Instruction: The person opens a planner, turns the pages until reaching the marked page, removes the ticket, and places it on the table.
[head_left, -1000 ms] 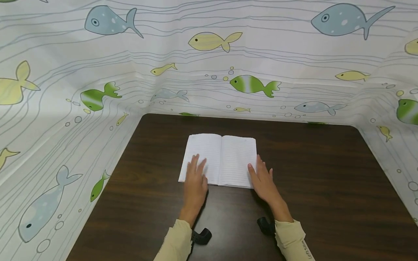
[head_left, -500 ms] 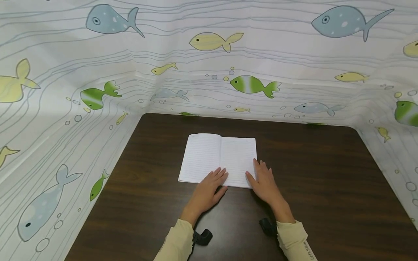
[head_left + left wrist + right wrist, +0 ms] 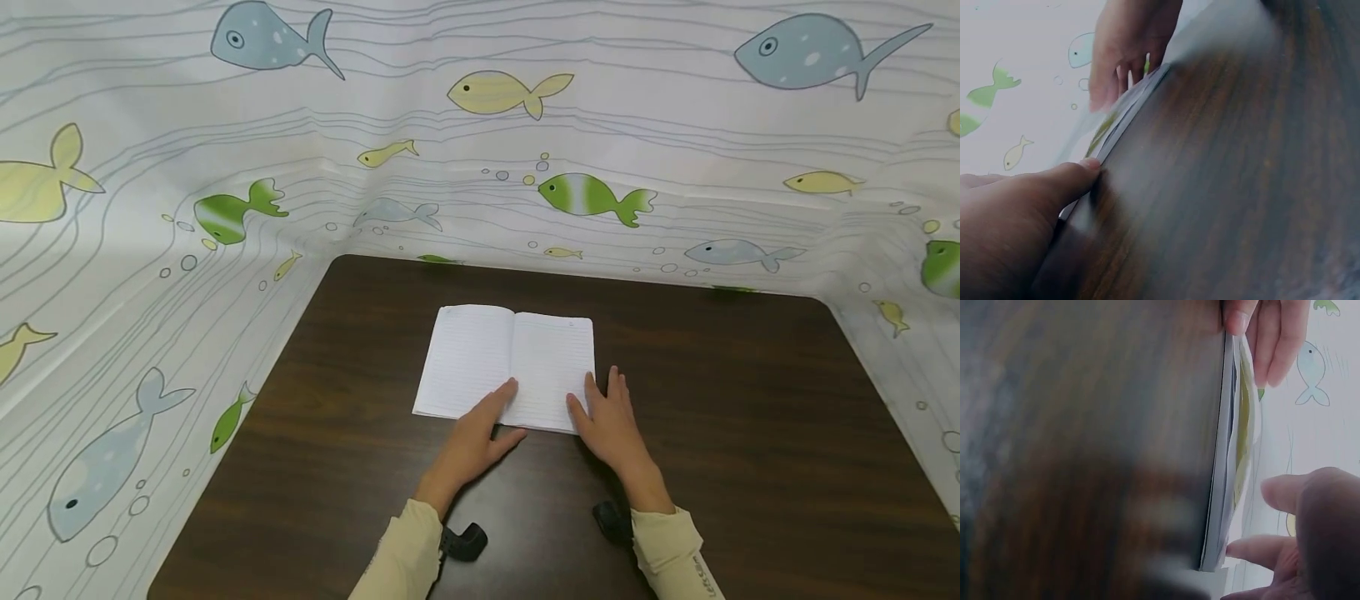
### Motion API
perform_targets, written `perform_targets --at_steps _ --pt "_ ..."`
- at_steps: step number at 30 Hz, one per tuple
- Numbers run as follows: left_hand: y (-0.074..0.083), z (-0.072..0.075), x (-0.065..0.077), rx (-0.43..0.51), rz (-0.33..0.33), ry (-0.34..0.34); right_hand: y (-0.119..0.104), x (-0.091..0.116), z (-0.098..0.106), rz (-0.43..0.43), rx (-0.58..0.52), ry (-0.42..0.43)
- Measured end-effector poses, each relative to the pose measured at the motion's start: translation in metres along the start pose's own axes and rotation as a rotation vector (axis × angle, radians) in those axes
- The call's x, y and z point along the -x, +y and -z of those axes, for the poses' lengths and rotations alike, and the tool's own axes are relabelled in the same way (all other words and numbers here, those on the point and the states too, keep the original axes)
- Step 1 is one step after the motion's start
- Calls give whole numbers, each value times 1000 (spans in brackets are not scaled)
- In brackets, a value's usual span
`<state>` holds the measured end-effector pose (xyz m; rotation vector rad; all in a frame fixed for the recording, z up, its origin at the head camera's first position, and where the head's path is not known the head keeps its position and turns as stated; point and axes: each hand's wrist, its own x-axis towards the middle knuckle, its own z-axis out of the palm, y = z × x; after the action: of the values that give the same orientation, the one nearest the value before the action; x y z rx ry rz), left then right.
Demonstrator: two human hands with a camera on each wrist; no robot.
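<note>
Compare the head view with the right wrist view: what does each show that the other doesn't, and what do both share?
Only the head view: the ruled lines across the open notebook and the person's cream sleeves.
Only the right wrist view: a yellow strip among the notebook's page edges.
Both: the notebook, left grip, right grip, wood-grain tabletop and fish-print backdrop.
</note>
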<state>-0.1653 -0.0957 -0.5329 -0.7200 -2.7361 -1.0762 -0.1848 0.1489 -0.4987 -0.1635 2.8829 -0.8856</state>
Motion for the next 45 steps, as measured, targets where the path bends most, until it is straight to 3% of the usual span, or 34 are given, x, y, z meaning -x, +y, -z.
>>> perform_targets --at_steps 7,14,20,28,31,35,38,42,45 --pt "0 1 -2 62 -7 79 3 -3 -2 -10 6 -19" --pt "1 -2 -3 80 79 64 6 -4 -3 -38 -34 -33" --pt "3 -1 -3 78 66 72 6 -3 0 -42 -90 -26" --pt "6 -2 -3 -14 60 41 9 -3 -1 -17 -119 -16" --pt "8 -2 -3 6 65 65 10 -5 0 -11 -142 1" --pt "8 -4 -4 109 47 215 10 -5 1 -36 -177 8" --pt "8 -5 -6 144 32 398 9 -5 2 -64 -184 -1" --pt "7 -3 -9 45 72 661 9 -5 3 -89 -174 -10" --pt "5 1 -9 -85 143 767 9 -6 3 -95 -163 -15"
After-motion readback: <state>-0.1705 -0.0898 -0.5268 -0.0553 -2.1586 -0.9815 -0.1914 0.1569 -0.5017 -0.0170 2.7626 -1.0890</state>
